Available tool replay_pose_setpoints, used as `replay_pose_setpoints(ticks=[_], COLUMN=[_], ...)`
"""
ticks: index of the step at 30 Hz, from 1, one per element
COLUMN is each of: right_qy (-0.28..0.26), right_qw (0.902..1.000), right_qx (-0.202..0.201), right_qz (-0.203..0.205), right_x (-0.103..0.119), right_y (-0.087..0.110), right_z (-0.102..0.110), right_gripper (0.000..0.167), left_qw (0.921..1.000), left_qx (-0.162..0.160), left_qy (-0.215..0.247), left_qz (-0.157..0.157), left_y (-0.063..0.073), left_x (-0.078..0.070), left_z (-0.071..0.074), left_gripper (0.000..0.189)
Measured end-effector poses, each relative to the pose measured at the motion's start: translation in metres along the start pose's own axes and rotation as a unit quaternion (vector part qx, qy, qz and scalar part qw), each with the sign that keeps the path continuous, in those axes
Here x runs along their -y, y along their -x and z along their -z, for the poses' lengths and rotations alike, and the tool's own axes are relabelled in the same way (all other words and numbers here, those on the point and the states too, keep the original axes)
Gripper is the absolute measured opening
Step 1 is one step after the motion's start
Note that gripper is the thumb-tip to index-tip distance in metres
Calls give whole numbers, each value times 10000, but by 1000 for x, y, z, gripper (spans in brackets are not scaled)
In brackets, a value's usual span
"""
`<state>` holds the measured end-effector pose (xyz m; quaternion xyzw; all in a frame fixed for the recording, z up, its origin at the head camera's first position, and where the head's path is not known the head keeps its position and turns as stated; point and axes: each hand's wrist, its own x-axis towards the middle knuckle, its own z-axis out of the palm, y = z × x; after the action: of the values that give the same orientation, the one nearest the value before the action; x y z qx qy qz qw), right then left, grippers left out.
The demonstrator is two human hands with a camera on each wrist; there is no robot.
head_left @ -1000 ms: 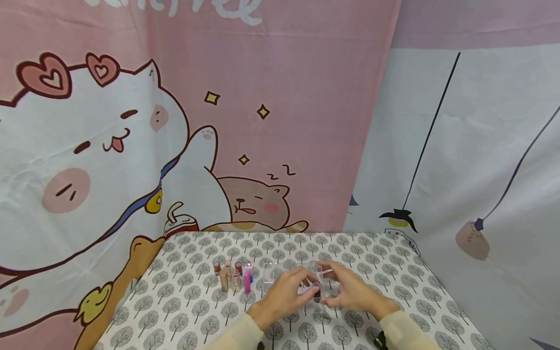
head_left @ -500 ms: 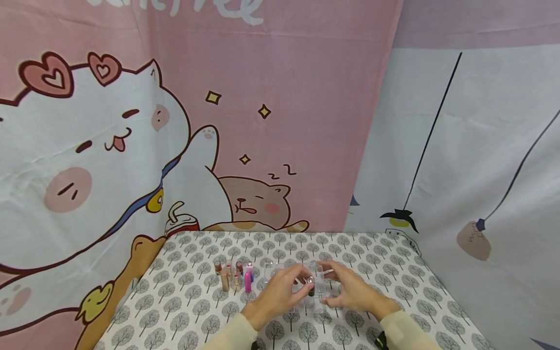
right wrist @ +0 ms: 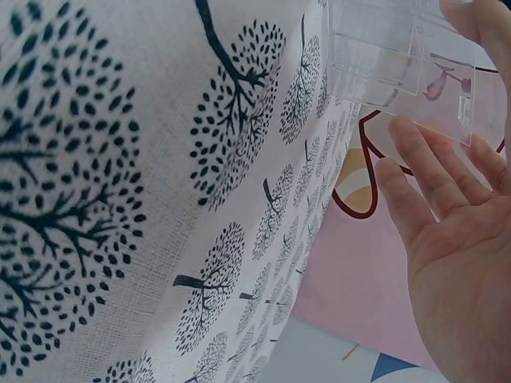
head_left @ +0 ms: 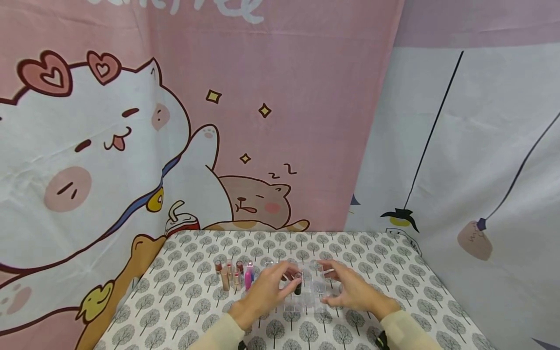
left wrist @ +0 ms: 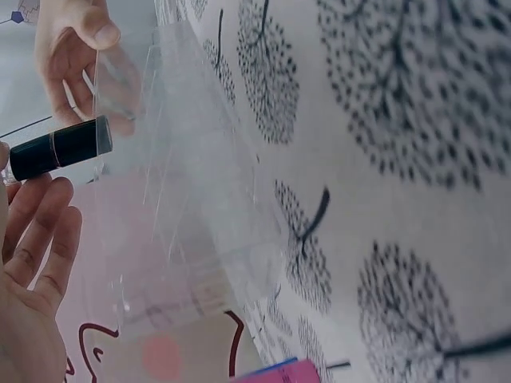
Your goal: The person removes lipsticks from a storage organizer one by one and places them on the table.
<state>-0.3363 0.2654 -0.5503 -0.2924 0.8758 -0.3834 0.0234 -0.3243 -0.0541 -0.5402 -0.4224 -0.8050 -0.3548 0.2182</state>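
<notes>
My left hand point(head_left: 264, 290) pinches a black lipstick tube point(head_left: 298, 287) between thumb and fingertips, over the left part of a clear plastic organizer point(head_left: 308, 302). In the left wrist view, the lipstick point(left wrist: 57, 150) shows a thin band round its middle and a clear end, tilted close to the organizer wall point(left wrist: 184, 183). My right hand point(head_left: 355, 290) spans the organizer's right side, thumb at the near corner and fingers at the far one. The right wrist view shows its fingers point(right wrist: 435, 171) at the edge of the see-through compartments point(right wrist: 375, 52).
Left of the organizer several lipsticks stand in a group, among them a tan one point(head_left: 225, 280), a bright pink one point(head_left: 248, 280) and a brown-topped one point(head_left: 218, 266). A tree-print cloth point(head_left: 183, 311) covers the table. Behind hangs a pink cartoon curtain point(head_left: 315, 121).
My left hand has moved left across the organizer with the black lipstick, away from its right side. My right hand has stayed in place.
</notes>
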Motion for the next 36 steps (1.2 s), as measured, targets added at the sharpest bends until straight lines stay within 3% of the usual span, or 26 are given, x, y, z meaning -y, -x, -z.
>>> replay_pose_setpoints(ticks=[9, 22, 30, 36], right_qy=[119, 49, 68, 6], right_qw=[9999, 9999, 9999, 9999], right_qx=[-28, -2, -8, 5], right_qz=[-4, -88, -112, -130], right_x=[-1, 0, 1, 1], right_y=[0, 0, 0, 0], right_z=[-1, 0, 0, 0], right_gripper=[111, 111, 109, 108], left_qw=[9993, 9985, 9964, 9957], left_qx=[-265, -342, -561, -608], left_qy=[-266, -431, -592, -691], left_qz=[-89, -64, -246, -138], left_y=[10, 19, 25, 30], left_x=[3, 5, 10, 12], left_z=[17, 36, 46, 55], left_gripper=[24, 25, 27, 24])
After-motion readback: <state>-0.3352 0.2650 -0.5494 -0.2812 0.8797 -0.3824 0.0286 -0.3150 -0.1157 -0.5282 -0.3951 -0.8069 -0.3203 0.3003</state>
